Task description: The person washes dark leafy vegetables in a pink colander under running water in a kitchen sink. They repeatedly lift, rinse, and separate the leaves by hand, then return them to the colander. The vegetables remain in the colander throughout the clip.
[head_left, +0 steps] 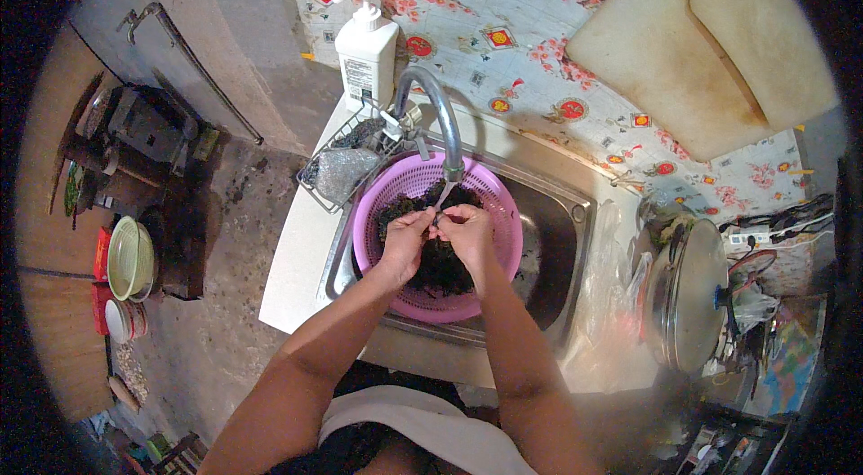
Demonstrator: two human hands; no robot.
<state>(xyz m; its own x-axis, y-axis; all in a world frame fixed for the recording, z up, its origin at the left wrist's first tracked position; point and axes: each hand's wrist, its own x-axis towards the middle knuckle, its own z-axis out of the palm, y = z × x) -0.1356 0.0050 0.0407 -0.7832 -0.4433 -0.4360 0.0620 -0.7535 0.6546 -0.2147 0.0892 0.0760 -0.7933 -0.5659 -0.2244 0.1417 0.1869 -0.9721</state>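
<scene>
My left hand and my right hand meet fingertip to fingertip under the metal faucet. Between them they pinch a small dark piece, mostly hidden by the fingers, its exact kind unclear. A thin stream of water runs from the spout onto the fingers. Below lies a heap of dark, leafy, seaweed-like material inside a pink plastic colander. The colander sits in the left part of a stainless steel sink.
A wire rack with scouring pads and a white pump bottle stand left of the faucet. Right of the sink are a clear plastic bag and a large lidded pan. Cutting boards lean against the patterned wall covering.
</scene>
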